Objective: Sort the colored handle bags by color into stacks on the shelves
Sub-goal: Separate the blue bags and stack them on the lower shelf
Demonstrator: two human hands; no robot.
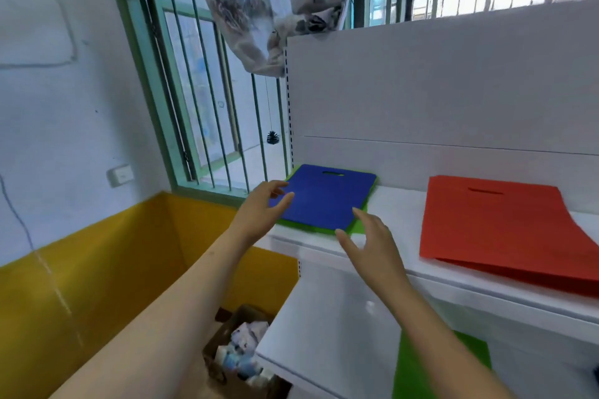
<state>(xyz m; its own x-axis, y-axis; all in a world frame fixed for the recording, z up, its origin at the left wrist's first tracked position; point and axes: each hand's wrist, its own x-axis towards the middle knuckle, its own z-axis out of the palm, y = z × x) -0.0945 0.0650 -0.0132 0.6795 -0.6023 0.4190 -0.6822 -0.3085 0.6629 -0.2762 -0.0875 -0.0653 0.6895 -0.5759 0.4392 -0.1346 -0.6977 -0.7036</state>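
Head view: a white shelving unit seen from above and in front, with both bare forearms reaching toward its upper shelf [402,204].
Blue bag: the blue handle bag [324,196] lies flat at the left end of the upper shelf, its cut-out handle toward the back panel.
Green bag beneath: a green bag [356,228] lies under the blue one; only thin margins show along the front and right edges (the rest is covered).
Red stack: the red handle bags [496,227] lie flat on the same shelf, well apart to the right, with the front edge overhanging the shelf lip; more than one layer shows at that edge.
Lower shelf: a second green bag [418,366] lies on the lower shelf [327,327], partly hidden by the right forearm.
Left hand: the left hand [262,204] sits at the blue bag's left edge, fingers extended and slightly spread, clasping nothing; whether the fingertips touch the bag cannot be told.
Right hand: the right hand [372,240] is at the bag's front right corner, fingers loose and apart, holding nothing.
Surroundings: a barred window [207,100] with a hanging curtain [265,3] stands left of the shelving, and a cardboard box [240,350] of small items sits on the floor below.
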